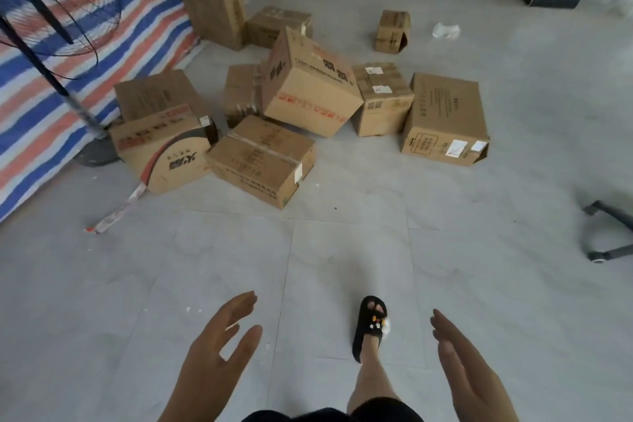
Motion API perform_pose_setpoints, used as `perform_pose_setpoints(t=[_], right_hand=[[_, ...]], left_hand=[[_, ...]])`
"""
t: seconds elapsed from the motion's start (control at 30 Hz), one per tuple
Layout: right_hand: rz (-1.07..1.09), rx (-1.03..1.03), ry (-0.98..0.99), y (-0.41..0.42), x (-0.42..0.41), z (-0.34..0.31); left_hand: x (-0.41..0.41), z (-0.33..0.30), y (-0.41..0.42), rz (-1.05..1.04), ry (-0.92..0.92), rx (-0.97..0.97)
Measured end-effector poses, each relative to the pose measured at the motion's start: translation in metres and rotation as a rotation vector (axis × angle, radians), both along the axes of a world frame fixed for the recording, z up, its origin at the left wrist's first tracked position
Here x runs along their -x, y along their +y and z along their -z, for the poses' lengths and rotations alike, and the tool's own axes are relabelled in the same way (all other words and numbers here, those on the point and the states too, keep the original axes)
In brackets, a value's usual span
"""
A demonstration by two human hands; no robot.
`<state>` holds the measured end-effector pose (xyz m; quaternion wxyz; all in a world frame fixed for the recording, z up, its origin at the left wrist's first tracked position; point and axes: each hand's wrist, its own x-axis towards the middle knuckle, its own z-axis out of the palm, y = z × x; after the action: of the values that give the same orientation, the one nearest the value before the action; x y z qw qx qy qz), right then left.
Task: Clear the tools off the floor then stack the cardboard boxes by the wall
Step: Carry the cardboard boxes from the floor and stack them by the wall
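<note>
Several cardboard boxes lie scattered on the grey tiled floor ahead. A large tilted box (308,86) leans in the middle, a flat box (260,161) lies nearest me, a printed box (161,154) sits at the left and another box (445,120) at the right. More boxes (212,10) stand along the striped tarpaulin wall (51,120). My left hand (215,360) and my right hand (469,373) hang open at the bottom, palms facing each other, holding nothing. No tools are visible on the floor.
A standing fan (58,10) with a round base (97,152) stands at the left by the tarpaulin. A strip of packaging (116,212) lies on the floor. An office chair base (609,236) is at the right. My foot in a black slipper (371,325) steps forward.
</note>
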<state>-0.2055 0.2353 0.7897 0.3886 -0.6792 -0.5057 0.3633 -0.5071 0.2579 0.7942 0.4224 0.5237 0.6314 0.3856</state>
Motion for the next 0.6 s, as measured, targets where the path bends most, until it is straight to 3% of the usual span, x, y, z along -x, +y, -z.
perform_pose_setpoints(t=[0.3, 0.6], right_hand=[[-0.223, -0.075, -0.041, 0.265, -0.086, -0.02], [-0.42, 0.034, -0.053, 0.47, -0.075, -0.003]], left_hand=[[-0.091, -0.004, 0.205, -0.19, -0.007, -0.092], [-0.095, 0.015, 0.346, -0.401, 0.023, -0.003]])
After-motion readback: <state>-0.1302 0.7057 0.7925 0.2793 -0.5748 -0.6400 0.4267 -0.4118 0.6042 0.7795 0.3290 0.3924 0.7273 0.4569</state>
